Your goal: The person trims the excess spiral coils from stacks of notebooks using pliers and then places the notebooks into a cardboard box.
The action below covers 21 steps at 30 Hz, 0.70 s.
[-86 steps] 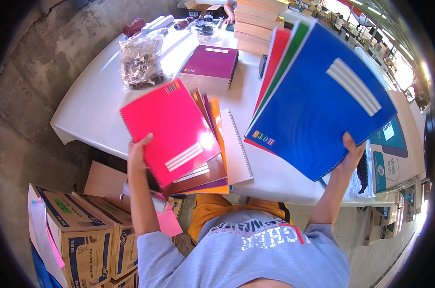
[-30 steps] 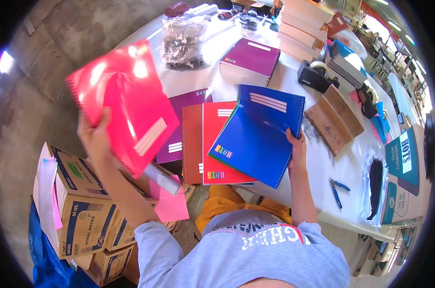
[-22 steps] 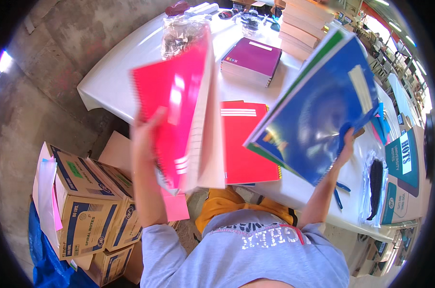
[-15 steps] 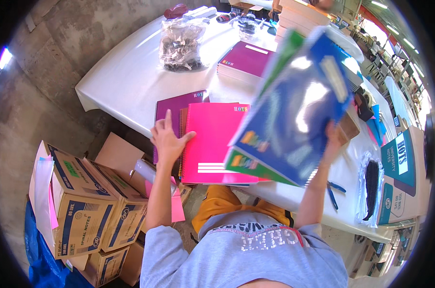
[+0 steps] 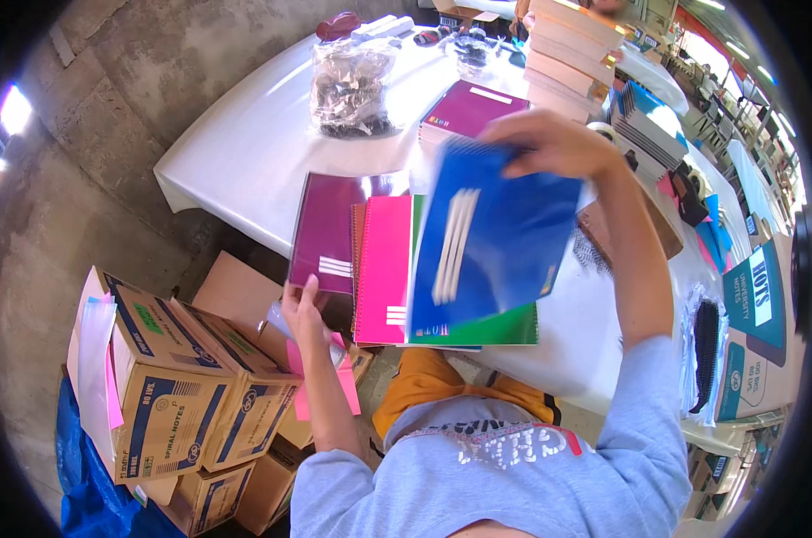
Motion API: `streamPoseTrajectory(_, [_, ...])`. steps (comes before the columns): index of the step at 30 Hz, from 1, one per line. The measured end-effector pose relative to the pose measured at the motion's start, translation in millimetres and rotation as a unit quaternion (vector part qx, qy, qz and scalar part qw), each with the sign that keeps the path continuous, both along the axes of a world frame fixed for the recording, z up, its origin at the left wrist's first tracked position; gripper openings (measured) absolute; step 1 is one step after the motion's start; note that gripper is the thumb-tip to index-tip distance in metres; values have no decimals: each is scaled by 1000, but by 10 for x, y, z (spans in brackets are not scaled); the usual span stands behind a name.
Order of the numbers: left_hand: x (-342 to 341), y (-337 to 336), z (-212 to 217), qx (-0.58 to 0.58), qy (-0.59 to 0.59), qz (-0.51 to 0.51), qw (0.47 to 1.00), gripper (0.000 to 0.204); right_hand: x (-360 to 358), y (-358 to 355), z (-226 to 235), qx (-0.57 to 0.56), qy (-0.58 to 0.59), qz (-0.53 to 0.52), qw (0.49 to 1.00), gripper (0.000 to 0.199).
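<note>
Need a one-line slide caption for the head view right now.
Right hand lifts a blue notebook over fanned purple, pink and green notebooks on a white table; left hand at the purple one.

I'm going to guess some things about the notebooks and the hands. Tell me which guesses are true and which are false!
1. The right hand holds up a blue notebook. True.
2. A pink notebook lies on the table between a purple notebook and a green notebook. True.
3. The left hand is holding a red notebook in the air. False: it is low at the table's near edge, by the purple notebook, and lifts nothing.
4. The cardboard boxes stand on top of the table. False: they are down on the floor at the person's left.
5. A clear bag of small dark things sits on the far part of the table. True.
</note>
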<state>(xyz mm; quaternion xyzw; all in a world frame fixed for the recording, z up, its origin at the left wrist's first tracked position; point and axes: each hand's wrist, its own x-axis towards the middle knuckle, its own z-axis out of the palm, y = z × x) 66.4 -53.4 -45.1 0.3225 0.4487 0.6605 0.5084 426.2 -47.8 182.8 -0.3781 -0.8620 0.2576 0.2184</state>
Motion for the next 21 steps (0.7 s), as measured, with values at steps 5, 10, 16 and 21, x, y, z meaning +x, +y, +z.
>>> streamPoseTrajectory(5, [-3,199,1015,212,310,255,891,13,-1205,461,-704,-18,-81,233,969,34])
streamPoseTrajectory(10, [86,-192,2352,491,648,212,542,21,-775,55,-604,202,380,-63,900,65])
streamPoseTrajectory(16, [1048,-156,2809,601,684,56,411,31,-1055,-763,-578,46,414,-161,895,68])
streamPoseTrajectory(21, [855,609,1854,417,631,5,655,60,-356,-842,-1486,24,337,-448,828,60])
